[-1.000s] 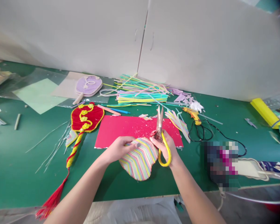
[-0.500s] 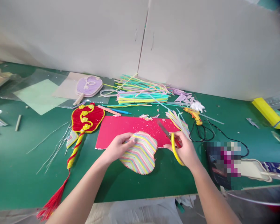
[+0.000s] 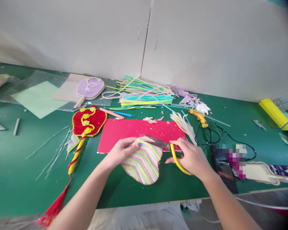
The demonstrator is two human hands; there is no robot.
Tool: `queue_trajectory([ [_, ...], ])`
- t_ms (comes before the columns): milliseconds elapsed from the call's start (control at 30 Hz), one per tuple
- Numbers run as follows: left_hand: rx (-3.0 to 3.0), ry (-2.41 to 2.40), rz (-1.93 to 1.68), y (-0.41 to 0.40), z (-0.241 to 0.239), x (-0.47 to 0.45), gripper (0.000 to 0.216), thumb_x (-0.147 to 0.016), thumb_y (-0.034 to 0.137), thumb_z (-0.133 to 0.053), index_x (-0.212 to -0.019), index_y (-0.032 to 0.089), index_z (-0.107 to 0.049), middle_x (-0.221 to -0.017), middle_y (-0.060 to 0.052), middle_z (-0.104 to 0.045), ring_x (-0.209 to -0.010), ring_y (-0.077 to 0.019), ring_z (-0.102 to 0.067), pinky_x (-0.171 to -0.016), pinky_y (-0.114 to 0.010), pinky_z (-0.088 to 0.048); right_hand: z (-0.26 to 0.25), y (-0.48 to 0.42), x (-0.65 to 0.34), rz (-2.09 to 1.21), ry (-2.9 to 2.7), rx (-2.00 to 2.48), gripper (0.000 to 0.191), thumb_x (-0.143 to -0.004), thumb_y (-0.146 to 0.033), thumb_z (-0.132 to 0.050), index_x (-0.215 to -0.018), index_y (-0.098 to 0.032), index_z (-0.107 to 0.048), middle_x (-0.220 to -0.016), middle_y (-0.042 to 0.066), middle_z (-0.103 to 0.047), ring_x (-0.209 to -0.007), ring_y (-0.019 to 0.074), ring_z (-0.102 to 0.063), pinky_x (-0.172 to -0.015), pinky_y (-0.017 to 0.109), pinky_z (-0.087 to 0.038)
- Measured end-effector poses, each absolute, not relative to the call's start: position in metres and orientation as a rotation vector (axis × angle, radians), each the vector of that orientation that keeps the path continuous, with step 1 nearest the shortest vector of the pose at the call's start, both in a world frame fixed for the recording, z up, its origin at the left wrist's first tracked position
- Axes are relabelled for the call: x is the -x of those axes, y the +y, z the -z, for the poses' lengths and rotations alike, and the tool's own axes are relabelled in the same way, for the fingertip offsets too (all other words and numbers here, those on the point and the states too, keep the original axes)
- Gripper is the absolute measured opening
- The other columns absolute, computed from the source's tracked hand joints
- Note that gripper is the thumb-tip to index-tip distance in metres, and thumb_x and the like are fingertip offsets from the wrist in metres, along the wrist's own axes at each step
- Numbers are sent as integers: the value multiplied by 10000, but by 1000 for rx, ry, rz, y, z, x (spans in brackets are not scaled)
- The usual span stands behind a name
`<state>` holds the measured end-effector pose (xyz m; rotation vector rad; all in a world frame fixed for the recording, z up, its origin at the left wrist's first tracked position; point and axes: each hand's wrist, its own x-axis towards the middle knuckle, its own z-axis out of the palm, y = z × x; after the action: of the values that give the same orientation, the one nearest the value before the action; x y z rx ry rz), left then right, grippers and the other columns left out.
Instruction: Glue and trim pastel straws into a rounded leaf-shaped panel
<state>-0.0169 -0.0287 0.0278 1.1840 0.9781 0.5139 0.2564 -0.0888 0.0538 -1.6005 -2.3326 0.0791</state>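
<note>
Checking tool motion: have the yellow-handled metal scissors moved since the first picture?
Yes. Against the red rectangular sheet, the scissors shifted right at the handle; the blades swung left and nearer.

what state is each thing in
left hand: gripping striped piece
right hand: holding scissors
scissors: blades at the striped piece's upper edge
striped piece: gripped, stripes showing
red board: flat, strewn with scraps
red fan: lying down, tassel attached
purple fan: lying flat
glue gun: lying down
green sheet: flat

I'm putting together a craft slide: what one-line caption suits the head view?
Left hand grips a striped piece; right hand holds yellow-handled scissors at its upper edge.
</note>
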Motion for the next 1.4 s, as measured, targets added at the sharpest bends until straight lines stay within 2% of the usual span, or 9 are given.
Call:
queue_trajectory([
  [167,-1167,972,-524,-29,-28,17,409,-780,490,-603,-957,126,-664,-849,-54,-676,-782,-207,-603,-671,-264,-464,-52,-88,-250,-77,-2304,1614,375,-768,-485,-666,-993,-201,-571,-882,55,-690,-810,198,-683,-606,249,-466],
  [567,-1089,912,-514,-30,-24,18,403,-793,446,-618,-1061,147,-652,-985,-73,-693,-870,-227,-624,-733,-280,-487,-49,-85,-247,-203,-2268,1587,333,-757,-437,-689,-979,-207,-596,-856,59,-703,-763,198,-685,-594,240,-471],
  [867,-1118,915,-517,-30,-25,17,338,-790,421,-633,-968,137,-677,-936,-63,-692,-814,-196,-611,-683,-248,-471,-48,-85,-247,-207,-2271,1585,346,-765,-466,-676,-973,-203,-592,-845,48,-699,-729,186,-680,-596,245,-462],
  [1400,-1141,916,-525,-30,-24,16,352,-798,421,-617,-991,132,-673,-970,-70,-700,-843,-212,-623,-696,-256,-478,-46,-84,-245,-165,-2276,1557,331,-780,-450,-670,-980,-197,-597,-847,39,-699,-747,177,-682,-599,235,-460],
])
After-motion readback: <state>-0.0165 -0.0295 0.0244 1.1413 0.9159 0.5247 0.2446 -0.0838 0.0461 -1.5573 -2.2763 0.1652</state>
